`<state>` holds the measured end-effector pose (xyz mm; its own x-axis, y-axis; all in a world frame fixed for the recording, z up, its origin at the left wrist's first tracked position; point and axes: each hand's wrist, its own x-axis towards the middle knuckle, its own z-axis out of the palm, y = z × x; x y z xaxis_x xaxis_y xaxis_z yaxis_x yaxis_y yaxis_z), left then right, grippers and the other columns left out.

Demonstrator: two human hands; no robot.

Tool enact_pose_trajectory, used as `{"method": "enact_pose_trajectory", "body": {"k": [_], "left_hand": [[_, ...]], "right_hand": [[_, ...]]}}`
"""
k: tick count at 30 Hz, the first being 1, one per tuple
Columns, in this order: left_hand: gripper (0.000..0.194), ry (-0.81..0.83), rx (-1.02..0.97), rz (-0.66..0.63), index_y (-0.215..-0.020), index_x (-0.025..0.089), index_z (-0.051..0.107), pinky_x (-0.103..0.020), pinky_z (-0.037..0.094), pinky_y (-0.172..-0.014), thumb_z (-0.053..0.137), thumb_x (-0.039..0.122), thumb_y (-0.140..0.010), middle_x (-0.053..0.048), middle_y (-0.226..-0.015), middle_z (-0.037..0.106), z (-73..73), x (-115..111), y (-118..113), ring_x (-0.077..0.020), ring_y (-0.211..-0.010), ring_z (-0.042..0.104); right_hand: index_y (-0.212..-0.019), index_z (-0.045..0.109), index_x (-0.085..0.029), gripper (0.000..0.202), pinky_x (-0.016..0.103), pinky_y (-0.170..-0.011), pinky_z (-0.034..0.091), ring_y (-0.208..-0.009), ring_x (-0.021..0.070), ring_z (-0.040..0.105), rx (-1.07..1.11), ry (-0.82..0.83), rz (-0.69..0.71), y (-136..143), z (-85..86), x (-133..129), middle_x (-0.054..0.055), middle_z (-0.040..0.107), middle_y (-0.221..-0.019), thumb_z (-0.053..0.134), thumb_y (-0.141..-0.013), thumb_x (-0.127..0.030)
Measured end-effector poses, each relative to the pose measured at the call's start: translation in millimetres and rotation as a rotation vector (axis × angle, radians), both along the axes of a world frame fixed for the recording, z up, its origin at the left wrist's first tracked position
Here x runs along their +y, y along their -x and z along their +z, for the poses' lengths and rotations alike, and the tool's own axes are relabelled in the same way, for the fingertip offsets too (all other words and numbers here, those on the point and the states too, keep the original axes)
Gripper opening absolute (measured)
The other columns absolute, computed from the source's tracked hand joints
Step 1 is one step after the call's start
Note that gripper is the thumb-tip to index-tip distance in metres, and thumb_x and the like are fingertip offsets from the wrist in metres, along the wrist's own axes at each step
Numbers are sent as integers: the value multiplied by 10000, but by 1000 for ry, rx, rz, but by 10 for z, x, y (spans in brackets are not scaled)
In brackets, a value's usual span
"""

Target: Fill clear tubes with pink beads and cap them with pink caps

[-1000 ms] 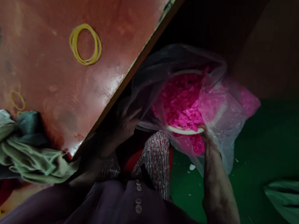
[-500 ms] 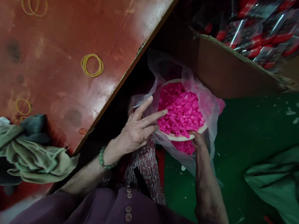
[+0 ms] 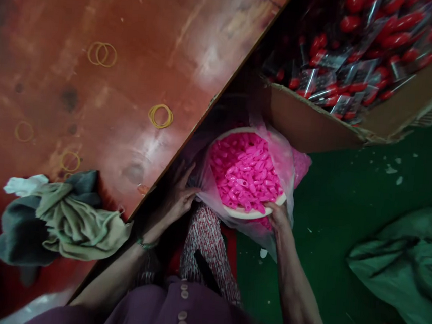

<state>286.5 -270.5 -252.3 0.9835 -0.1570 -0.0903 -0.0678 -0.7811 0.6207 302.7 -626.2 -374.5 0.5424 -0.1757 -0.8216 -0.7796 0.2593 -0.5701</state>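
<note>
A round, off-white basin (image 3: 251, 214) full of small glossy pink plastic pieces (image 3: 247, 177) sits inside a clear plastic bag (image 3: 289, 161). My right hand (image 3: 278, 215) grips the basin's near right rim, thumb over the edge; its other fingers are hidden below. To the left of the bag, my left hand (image 3: 178, 199) is in shadow by the table edge. Its visible fingers are apart, and one fingertip meets the bag's left edge. More pink pieces show through the bag below and to the right of the basin.
A reddish-brown table (image 3: 138, 14) on the left carries yellow rubber bands (image 3: 160, 116) and a crumpled olive cloth (image 3: 82, 226). At upper right stands a cardboard box (image 3: 310, 117) of red-handled packaged items. Green fabric (image 3: 407, 264) lies right on the green floor (image 3: 329, 202).
My left hand has moved from over the basin's left side to the bag's outer left edge. My right hand keeps its hold on the rim. The camera view has shifted.
</note>
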Motion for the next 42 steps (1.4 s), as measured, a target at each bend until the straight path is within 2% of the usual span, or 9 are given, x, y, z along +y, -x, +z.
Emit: {"method": "enact_pose_trajectory", "body": {"k": [2, 4, 9, 14, 21, 24, 29, 37, 42], "left_hand": [[192, -27, -14, 1, -854, 232, 773, -582, 317, -1216, 607, 136, -864, 5, -1571, 430, -76, -19, 4, -317, -1515, 267], [213, -38, -7, -8, -835, 232, 777, -570, 306, -1226, 604, 109, -852, 14, -1575, 426, -126, -58, 20, -318, -1513, 272], [248, -14, 57, -6, -784, 199, 771, -567, 295, -1229, 584, 39, -817, -6, -1615, 359, -200, -92, 101, -329, -1520, 257], [251, 30, 56, 17, -762, 185, 762, -561, 275, -1237, 564, 40, -815, -21, -1633, 322, -291, -75, 158, -312, -1529, 238], [278, 74, 79, 42, -777, 193, 764, -548, 244, -1252, 538, 35, -804, -13, -1615, 357, -431, -91, 265, -293, -1522, 262], [277, 79, 112, 59, -789, 194, 772, -537, 241, -1257, 544, 37, -795, -6, -1615, 358, -420, -116, 246, -292, -1510, 295], [293, 91, 190, 43, -812, 188, 775, -543, 245, -1253, 518, 47, -817, -19, -1615, 358, -319, -141, 201, -289, -1489, 342], [280, 141, 297, 114, -822, 167, 764, -491, 305, -1240, 512, 47, -821, -31, -1615, 359, -341, -67, 285, -278, -1483, 354], [255, 149, 325, 141, -800, 150, 754, -470, 339, -1223, 524, 38, -797, -51, -1623, 341, -397, -53, 305, -286, -1447, 412]], "right_hand": [[-976, 677, -216, 592, 332, -717, 605, -826, 261, 739, -20, 11, -3, -11, 127, -42, 3, 780, -837, 733, -395, -119], [-945, 692, -197, 562, 360, -733, 612, -852, 291, 745, -20, 27, -3, -33, 240, -102, 34, 782, -812, 740, -390, -123], [-760, 709, -156, 389, 370, -662, 614, -685, 290, 739, 16, 110, -9, -70, 438, -327, 31, 746, -635, 736, -374, -112], [-735, 719, -156, 375, 354, -634, 612, -604, 255, 722, 34, 150, 12, -30, 624, -532, 27, 754, -643, 725, -364, -101], [-758, 721, -161, 410, 380, -640, 621, -622, 281, 732, 68, 164, 74, 33, 822, -679, 46, 756, -649, 716, -352, -109], [-712, 698, -166, 367, 390, -668, 625, -646, 292, 739, 89, 191, 99, 91, 868, -740, 39, 740, -613, 711, -350, -107], [-673, 688, -171, 336, 410, -680, 627, -700, 324, 748, 156, 234, 142, 225, 1001, -868, 37, 736, -608, 721, -342, -124], [-759, 706, -212, 434, 397, -689, 637, -764, 330, 754, 230, 314, 159, 453, 1430, -1102, 5, 751, -648, 705, -334, -125], [-806, 709, -218, 464, 389, -658, 638, -704, 313, 750, 218, 365, 150, 538, 1688, -1128, -1, 753, -657, 689, -351, -129]]}}
